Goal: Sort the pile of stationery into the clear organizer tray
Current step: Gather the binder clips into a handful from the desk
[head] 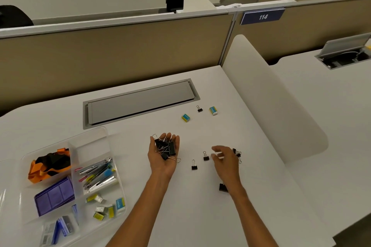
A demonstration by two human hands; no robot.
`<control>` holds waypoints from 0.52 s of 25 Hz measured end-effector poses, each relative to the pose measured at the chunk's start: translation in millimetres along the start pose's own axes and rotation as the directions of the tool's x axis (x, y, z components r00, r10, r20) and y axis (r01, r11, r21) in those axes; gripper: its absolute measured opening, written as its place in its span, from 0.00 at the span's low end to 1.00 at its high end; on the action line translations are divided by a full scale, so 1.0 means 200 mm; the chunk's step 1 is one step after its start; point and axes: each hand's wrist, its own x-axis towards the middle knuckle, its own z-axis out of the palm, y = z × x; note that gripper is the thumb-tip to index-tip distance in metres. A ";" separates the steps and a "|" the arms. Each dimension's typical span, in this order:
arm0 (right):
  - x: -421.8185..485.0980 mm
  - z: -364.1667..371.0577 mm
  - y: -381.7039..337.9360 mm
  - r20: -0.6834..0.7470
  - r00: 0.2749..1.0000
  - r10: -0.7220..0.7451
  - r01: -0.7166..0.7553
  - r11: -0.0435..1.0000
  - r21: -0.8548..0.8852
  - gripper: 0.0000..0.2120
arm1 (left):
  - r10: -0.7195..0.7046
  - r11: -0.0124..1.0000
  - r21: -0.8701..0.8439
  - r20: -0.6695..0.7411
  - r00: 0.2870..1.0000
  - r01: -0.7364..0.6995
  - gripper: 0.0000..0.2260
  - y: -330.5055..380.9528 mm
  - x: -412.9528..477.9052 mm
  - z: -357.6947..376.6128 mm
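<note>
My left hand [163,155] lies palm up over the white desk, cupping several black binder clips [165,147]. My right hand [225,159] hovers open, fingers relaxed, above loose binder clips: one [205,156] just left of it, one [194,165] further left, a small cluster [237,153] behind the fingers, and one [223,187] partly under the wrist. Farther back lie another clip [199,108] and two small yellow-blue boxes [185,117] [213,110]. The clear organizer tray [94,136] sits at the left with sorted stationery.
The tray holds orange-black straps [50,164], a purple box [54,196], metal staplers and pens [98,172], and small staple boxes [108,206]. A grey cable hatch [140,102] lies behind. A white divider [271,96] bounds the desk on the right.
</note>
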 end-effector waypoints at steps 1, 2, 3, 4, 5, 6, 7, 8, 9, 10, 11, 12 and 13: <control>0.00 0.00 0.04 0.095 0.995 0.000 0.005 0.998 -0.056 0.15 | 0.011 1.000 0.009 -0.007 1.000 -0.011 0.18 0.02 0.00 -0.01; -0.01 0.02 0.08 0.191 0.982 -0.009 0.028 0.995 -0.099 0.19 | 0.022 1.000 0.017 -0.013 1.000 -0.021 0.18 0.04 0.00 -0.03; -0.02 0.04 0.10 0.266 0.964 -0.024 0.067 0.986 -0.152 0.23 | 0.030 0.999 0.023 -0.020 0.999 -0.030 0.18 0.05 0.00 -0.05; -0.03 0.07 0.10 0.307 0.950 -0.052 0.120 0.971 -0.206 0.24 | 0.037 0.999 0.029 -0.028 0.999 -0.036 0.18 0.06 0.00 -0.06; -0.04 0.10 0.11 0.314 0.945 -0.093 0.176 0.953 -0.247 0.24 | 0.042 0.999 0.035 -0.037 0.998 -0.041 0.18 0.07 0.00 -0.08; -0.04 0.13 0.11 0.297 0.944 -0.142 0.225 0.936 -0.270 0.21 | 0.047 0.998 0.042 -0.045 0.998 -0.046 0.18 0.08 -0.01 -0.09; -0.05 0.15 0.11 0.263 0.947 -0.185 0.256 0.928 -0.271 0.17 | 0.053 0.998 0.048 -0.052 0.997 -0.050 0.18 0.09 -0.01 -0.11; -0.05 0.16 0.10 0.225 0.952 -0.206 0.263 0.929 -0.261 0.13 | 0.058 0.997 0.053 -0.057 0.997 -0.055 0.18 0.10 -0.01 -0.12; -0.05 0.17 0.10 0.195 0.959 -0.204 0.250 0.935 -0.250 0.10 | 0.064 0.997 0.057 -0.058 0.996 -0.061 0.18 0.10 -0.02 -0.14; -0.05 0.17 0.10 0.175 0.967 -0.188 0.225 0.947 -0.228 0.08 | 0.071 0.996 0.060 -0.060 0.996 -0.067 0.18 0.11 -0.02 -0.15; -0.06 0.17 0.10 0.155 0.975 -0.162 0.190 0.964 -0.185 0.07 | 0.077 0.995 0.063 -0.062 0.995 -0.073 0.18 0.12 -0.02 -0.16; -0.07 0.17 0.09 0.138 0.981 -0.135 0.153 0.980 -0.125 0.06 | 0.082 0.995 0.065 -0.065 0.995 -0.077 0.18 0.13 -0.03 -0.18; -0.08 0.18 0.08 0.126 0.983 -0.131 0.140 0.988 -0.069 0.07 | 0.084 0.995 0.064 -0.067 0.994 -0.080 0.18 0.13 -0.03 -0.19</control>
